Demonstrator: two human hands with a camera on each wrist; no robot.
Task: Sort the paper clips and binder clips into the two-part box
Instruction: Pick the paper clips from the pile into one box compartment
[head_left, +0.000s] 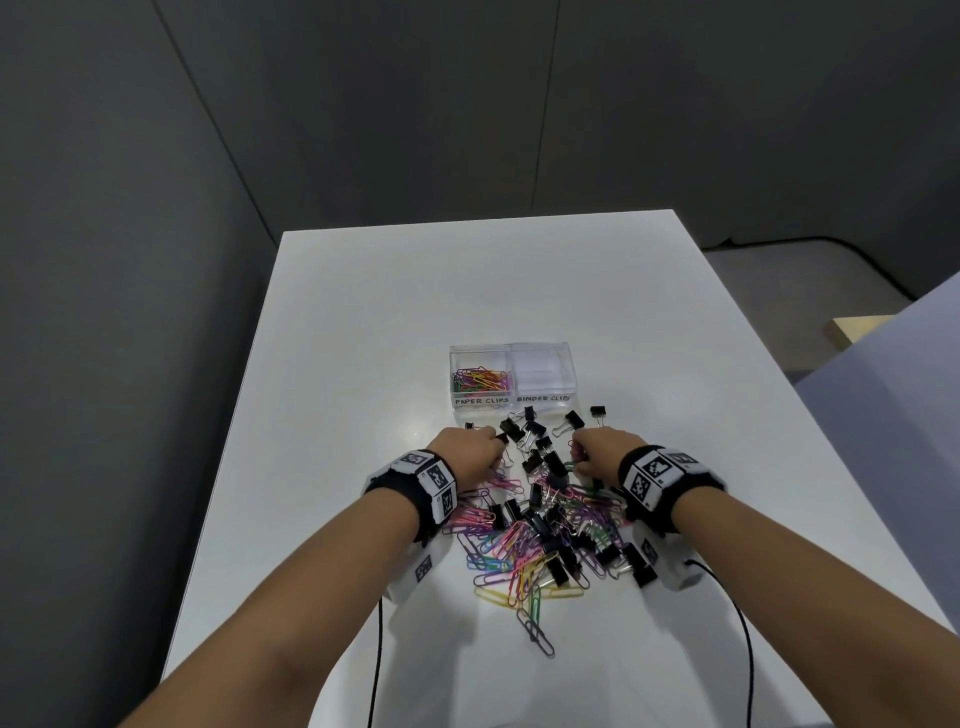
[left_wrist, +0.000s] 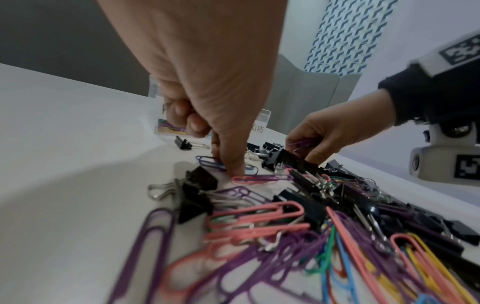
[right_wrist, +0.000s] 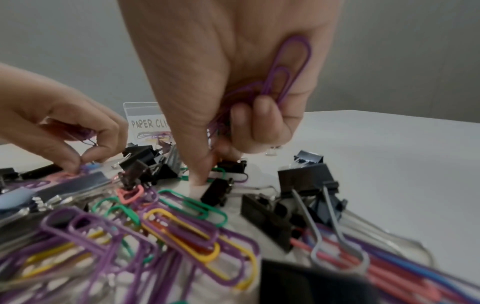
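Note:
The clear two-part box (head_left: 511, 382) stands beyond the pile; its left part, labelled PAPER CLIPS, holds coloured paper clips (head_left: 480, 379), and its right part, labelled BINDER CLIPS, looks empty. A mixed pile (head_left: 540, 530) of coloured paper clips and black binder clips lies between my wrists. My left hand (left_wrist: 226, 164) pinches down on a blue paper clip (left_wrist: 207, 163) at the pile's far left and keeps purple clips in its curled fingers. My right hand (right_wrist: 210, 170) grips purple paper clips (right_wrist: 285, 67) in its palm, its thumb and forefinger down on a green clip (right_wrist: 221, 171).
Several black binder clips (head_left: 530, 431) lie loose between the box and my hands. The white table (head_left: 363, 322) ends close to my left arm and at the far edge. Black cables (head_left: 743, 623) trail from both wrist cameras. Grey walls stand behind and left.

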